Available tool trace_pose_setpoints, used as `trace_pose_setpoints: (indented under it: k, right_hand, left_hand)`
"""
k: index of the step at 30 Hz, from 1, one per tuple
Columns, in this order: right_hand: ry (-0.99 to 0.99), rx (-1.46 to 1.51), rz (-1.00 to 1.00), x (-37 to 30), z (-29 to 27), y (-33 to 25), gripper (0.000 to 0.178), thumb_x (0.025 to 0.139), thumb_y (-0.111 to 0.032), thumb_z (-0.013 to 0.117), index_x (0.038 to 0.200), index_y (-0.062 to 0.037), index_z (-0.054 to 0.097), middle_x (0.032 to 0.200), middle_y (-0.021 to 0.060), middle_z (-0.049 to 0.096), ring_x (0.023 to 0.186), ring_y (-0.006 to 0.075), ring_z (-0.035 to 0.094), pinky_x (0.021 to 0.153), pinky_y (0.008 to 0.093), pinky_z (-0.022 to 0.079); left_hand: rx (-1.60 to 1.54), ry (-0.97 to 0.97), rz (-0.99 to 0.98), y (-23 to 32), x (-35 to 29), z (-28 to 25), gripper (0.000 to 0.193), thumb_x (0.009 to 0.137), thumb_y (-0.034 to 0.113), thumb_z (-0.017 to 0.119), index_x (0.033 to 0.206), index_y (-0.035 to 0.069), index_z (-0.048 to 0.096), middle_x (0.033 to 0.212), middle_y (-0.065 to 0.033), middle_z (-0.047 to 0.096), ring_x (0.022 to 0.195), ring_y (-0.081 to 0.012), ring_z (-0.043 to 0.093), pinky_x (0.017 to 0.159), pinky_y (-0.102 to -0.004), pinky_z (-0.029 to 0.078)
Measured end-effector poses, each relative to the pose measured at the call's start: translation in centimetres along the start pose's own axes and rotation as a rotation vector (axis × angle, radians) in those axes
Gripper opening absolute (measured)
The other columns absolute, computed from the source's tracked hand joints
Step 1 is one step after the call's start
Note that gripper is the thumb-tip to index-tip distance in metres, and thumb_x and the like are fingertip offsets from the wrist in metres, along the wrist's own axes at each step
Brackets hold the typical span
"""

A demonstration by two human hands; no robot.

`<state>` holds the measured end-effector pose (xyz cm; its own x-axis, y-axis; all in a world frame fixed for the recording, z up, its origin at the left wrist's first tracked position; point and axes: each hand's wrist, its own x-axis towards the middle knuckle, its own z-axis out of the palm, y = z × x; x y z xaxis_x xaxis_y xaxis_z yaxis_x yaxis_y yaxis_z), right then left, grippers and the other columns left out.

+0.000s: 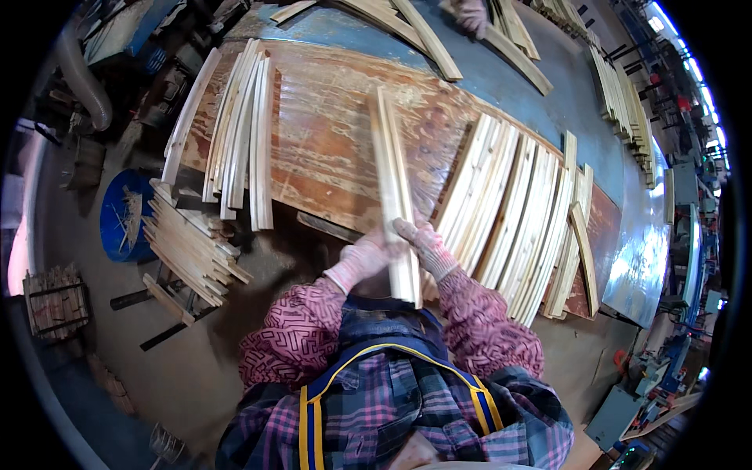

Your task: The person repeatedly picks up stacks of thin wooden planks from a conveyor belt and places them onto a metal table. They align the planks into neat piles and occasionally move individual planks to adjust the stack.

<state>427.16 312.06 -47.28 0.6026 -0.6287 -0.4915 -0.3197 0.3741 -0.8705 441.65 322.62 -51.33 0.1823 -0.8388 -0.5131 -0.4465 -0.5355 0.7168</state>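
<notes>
A pair of long pale wooden strips [389,172], slightly blurred, points away from me over the worktable, their near ends close to my apron. Gloved in whitish pink, my left hand [365,257] is closed on their left side. My right hand [425,242], gloved the same way, grips them from the right, thumb on top. To the right of that hand lies a row of similar wooden strips [501,204], side by side. Another group of strips [243,133] rests on the table's left part. The undersides of the held strips are hidden.
The worn brown tabletop [313,102] adjoins a blue-grey surface [580,117], where another person's gloved hand [472,17] touches strips. At the left stand a stack of strips [188,247] and a blue bin [117,223] with wood scraps. Loose strips [583,258] lie crosswise at right.
</notes>
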Motion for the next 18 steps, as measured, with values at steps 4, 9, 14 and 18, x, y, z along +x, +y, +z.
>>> trace_pose_setpoints:
  k: [4,9,14,18]
  right_hand:
    - [-0.069,0.574,0.345,1.1,2.6,-2.0,0.050,0.084,-0.035,0.069,0.122,-0.0030,0.059,0.090,0.0133,0.068,0.074,0.0235,0.068,0.065,0.0349,0.058]
    - [-0.026,0.508,0.454,-2.9,6.7,-3.5,0.072,0.079,-0.050,0.072,0.127,0.0006,0.053,0.093,0.0168,0.068,0.079,0.0286,0.069,0.071,0.0399,0.059]
    - [0.061,0.707,0.378,-6.5,6.5,-3.9,0.075,0.091,-0.061,0.056,0.131,0.0026,0.052,0.107,0.0204,0.068,0.091,0.0304,0.070,0.074,0.0414,0.060]
    - [0.087,0.694,0.271,-4.4,5.2,-6.6,0.089,0.081,-0.072,0.060,0.126,0.0050,0.055,0.100,0.0193,0.070,0.077,0.0284,0.071,0.065,0.0390,0.062]
  left_hand:
    - [0.512,-0.200,0.341,0.1,1.8,-11.5,0.065,0.096,0.058,0.042,0.138,0.009,0.049,0.142,-0.0187,0.049,0.133,-0.0361,0.046,0.110,-0.0428,0.037]
    - [0.832,0.061,1.082,-4.2,11.3,-15.9,0.043,0.091,0.035,0.051,0.128,0.013,0.057,0.138,-0.0151,0.053,0.129,-0.0327,0.050,0.108,-0.0420,0.041]
    - [0.453,0.276,1.388,-1.9,14.3,-13.2,0.029,0.083,0.016,0.058,0.111,0.013,0.061,0.120,-0.0126,0.060,0.117,-0.0322,0.057,0.101,-0.0390,0.047]
    - [0.514,0.239,1.147,-1.9,15.3,-13.4,0.046,0.078,0.012,0.060,0.124,0.016,0.057,0.105,-0.0116,0.061,0.111,-0.0301,0.059,0.107,-0.0400,0.042]
